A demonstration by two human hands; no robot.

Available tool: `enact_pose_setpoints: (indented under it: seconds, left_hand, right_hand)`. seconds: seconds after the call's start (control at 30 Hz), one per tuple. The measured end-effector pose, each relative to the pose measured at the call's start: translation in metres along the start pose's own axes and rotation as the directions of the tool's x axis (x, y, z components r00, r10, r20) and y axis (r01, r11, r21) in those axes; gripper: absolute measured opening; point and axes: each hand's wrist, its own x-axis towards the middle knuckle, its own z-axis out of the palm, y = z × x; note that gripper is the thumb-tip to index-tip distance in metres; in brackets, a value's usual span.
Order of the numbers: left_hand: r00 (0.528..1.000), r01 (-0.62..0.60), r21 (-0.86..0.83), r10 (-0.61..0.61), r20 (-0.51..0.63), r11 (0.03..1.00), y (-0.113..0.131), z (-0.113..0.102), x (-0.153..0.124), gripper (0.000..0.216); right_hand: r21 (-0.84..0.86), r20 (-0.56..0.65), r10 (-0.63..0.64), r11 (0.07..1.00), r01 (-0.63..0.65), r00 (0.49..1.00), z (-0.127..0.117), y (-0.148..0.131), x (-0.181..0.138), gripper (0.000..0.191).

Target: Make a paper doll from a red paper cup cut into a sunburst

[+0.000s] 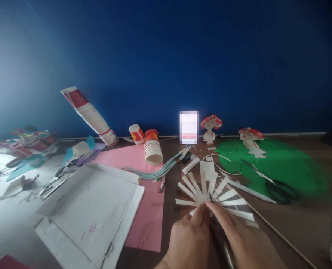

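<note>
On the dark table lies a white paper cup cut into strips, its strips fanned out flat around a round middle. My left hand presses on that middle with the index finger, the other fingers curled. A dark pen is gripped in my right hand, its tip touching the middle of the cut cup beside my left fingertip. Beyond the strips are a glue stick and a small white paper piece. To the right rest scissors with black handles and a white pen.
A white cardboard piece and pink paper lie left. Stacked paper cups lean on the blue wall. Two paper dolls are at the back right, near green paper. A thin stick crosses the right side.
</note>
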Motion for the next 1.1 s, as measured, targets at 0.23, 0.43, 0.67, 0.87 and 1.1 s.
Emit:
enact_pose_setpoints:
  seconds: [0.23, 0.43, 0.67, 0.87, 1.1]
  left_hand:
    - [1.0, -0.003, -0.053, 0.003, -0.006, 0.999, 0.0, 0.002, 0.001, 0.059]
    - [1.0, 0.016, -0.05, -0.015, 0.027, 0.999, 0.003, -0.001, 0.001, 0.062]
    - [0.99, -0.011, -0.071, 0.001, -0.141, 0.997, 0.003, 0.008, -0.003, 0.049]
    - [0.974, 0.008, -0.017, -0.011, -0.228, 1.0, -0.001, 0.019, -0.003, 0.034]
    - [0.991, 0.022, 0.009, -0.02, -0.13, 1.0, 0.0, 0.012, -0.001, 0.034]
  right_hand:
    - [-0.009, -0.021, -0.007, 1.0, 0.007, 1.0, -0.002, -0.001, 0.006, 0.065]
    - [-0.012, 0.017, 0.024, 1.0, -0.023, 1.0, -0.002, -0.001, 0.005, 0.065]
    - [-0.022, 0.038, 0.048, 0.999, -0.047, 0.998, 0.0, -0.002, 0.003, 0.07]
    - [0.037, -0.02, 0.019, 0.999, -0.018, 1.0, 0.0, -0.001, 0.001, 0.068]
    - [0.244, -0.046, 0.031, 0.97, -0.019, 0.998, -0.011, -0.001, 0.002, 0.047]
